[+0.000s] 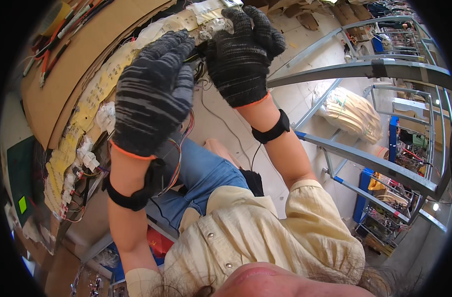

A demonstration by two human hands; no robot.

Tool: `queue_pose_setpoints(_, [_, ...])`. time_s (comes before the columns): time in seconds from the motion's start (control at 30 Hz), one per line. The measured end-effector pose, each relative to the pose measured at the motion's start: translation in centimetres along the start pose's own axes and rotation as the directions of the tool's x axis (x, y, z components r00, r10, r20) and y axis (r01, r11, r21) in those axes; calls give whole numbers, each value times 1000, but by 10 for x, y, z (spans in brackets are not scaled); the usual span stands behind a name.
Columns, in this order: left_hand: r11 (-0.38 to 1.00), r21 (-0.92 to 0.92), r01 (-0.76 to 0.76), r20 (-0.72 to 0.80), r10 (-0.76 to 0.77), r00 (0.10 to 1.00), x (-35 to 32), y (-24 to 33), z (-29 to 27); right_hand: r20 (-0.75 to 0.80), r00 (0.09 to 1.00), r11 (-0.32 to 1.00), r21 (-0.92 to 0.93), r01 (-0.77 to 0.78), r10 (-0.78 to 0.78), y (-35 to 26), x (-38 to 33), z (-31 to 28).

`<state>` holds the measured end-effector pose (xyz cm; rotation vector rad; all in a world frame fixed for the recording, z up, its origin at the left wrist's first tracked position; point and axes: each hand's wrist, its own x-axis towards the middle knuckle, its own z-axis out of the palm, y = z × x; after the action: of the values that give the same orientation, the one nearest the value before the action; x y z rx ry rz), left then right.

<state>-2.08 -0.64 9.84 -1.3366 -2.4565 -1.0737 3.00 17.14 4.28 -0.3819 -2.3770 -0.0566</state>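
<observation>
Both my hands wear dark grey striped knit gloves with orange cuffs. My left hand (154, 94) is closed at the table's edge, back up and fingers pressed together. A bundle of coloured wires (190, 123) hangs from under it past my knee. Beside it, my right hand (243, 57) is closed with bent fingers near white connectors (213, 28). Dark wires (200, 53) show in the gap between the hands. What the right fingers grip is hidden behind the glove.
Yellow label strips (89, 91) and white plugs (88, 153) line the curved table edge. Brown cardboard (107, 34) covers the table, with pen-like tools (50, 59) at far left. Metal frames (364, 158) stand to the right, by a plastic-wrapped bundle (352, 114) on the floor.
</observation>
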Motion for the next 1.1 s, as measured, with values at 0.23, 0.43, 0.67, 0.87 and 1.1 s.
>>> queue_pose_setpoints(0.23, [964,216,155,-130,-129,983,-50,2,-39,-200,979,973,216,81,-38,-4,-21,-34])
queue_pose_setpoints(0.43, [958,256,131,-65,-118,991,-58,29,-38,-174,982,986,135,102,-77,-22,-29,-15])
queue_pose_setpoints(0.67, [952,287,103,-76,-85,994,-67,34,-38,-90,992,983,150,106,-94,-22,-24,-4])
queue_pose_setpoints(0.87, [960,258,107,-107,-82,991,-83,41,-23,-164,979,959,234,158,-121,-25,-17,-13])
queue_pose_setpoints(1.1, [990,144,0,-2,0,1000,-97,62,18,-125,983,946,277,167,-137,-25,-24,-13])
